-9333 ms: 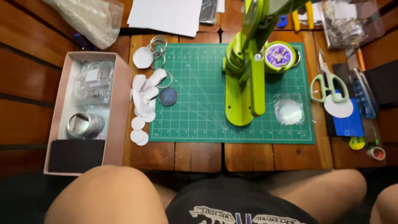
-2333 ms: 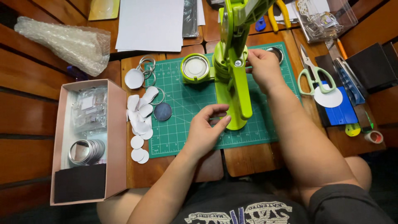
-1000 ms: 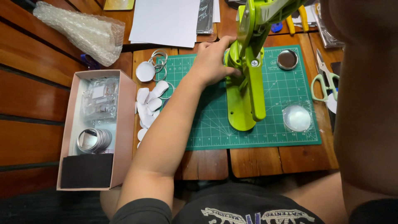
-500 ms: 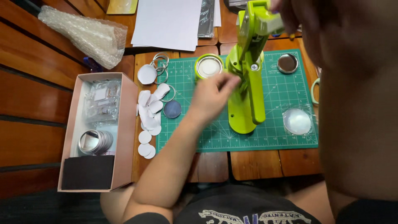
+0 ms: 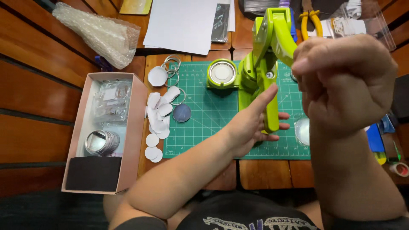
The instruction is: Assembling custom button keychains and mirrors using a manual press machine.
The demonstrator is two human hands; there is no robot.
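Left hand (image 5: 251, 125): fingers spread, palm against the lime-green button press (image 5: 266, 68) base at centre mat.
Right hand (image 5: 343, 81): raised at 2 o'clock, curled narrow; contents cannot be told.
Die cup (image 5: 222, 73): 12 o'clock on the green cutting mat (image 5: 204, 123).
Paper circles (image 5: 158, 117): 9 o'clock.

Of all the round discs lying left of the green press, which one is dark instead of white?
The dark blue-grey disc, lying on the green cutting mat just right of the pile of white paper circles; every other loose disc there is white.
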